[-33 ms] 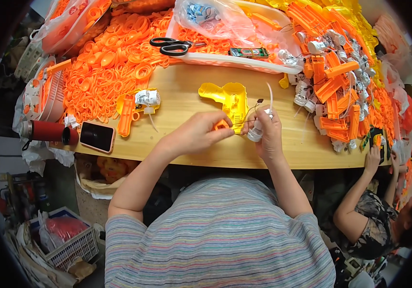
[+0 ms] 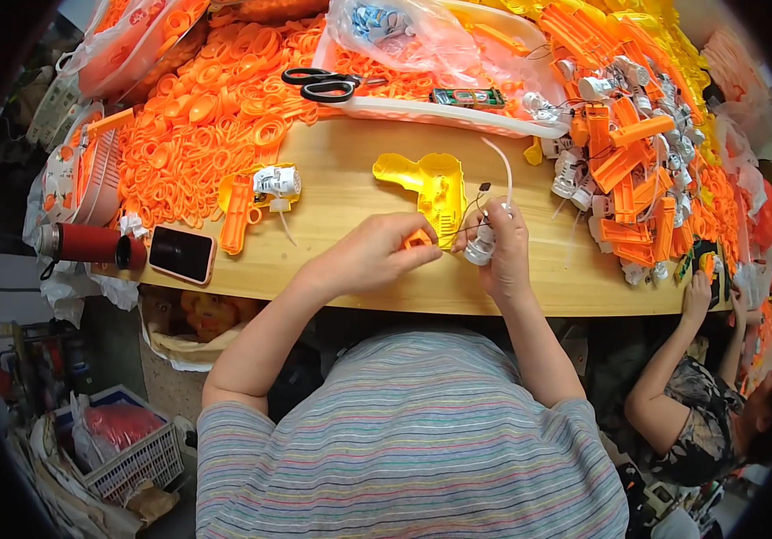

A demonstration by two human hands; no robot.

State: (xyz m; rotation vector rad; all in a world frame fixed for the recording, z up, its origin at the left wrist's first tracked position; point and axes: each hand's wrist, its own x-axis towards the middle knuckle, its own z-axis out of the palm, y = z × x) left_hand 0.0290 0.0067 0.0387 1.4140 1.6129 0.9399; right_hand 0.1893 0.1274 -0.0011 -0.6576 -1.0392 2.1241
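White tube (image 2: 509, 176) tips left; cylindrical unit (image 2: 479, 252) stays outside shell (image 2: 441, 193).
I see only a re-angle since the last frame, I judge: right hand (image 2: 506, 246) has fingers curled round the white-and-clear unit, just right of the yellow gun-shaped shell's lower end. Left hand (image 2: 370, 251) pinches an orange plastic part (image 2: 418, 239), thumb and fingers slightly parted; can't tell if it touches the shell.

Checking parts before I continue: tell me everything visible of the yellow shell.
The yellow shell looks plastic: a broad, hollow body, slotted near its lower end, with a narrower arm reaching left. It lies on the wooden table, apparently open side up. The left hand is close to its lower end; contact is unclear.
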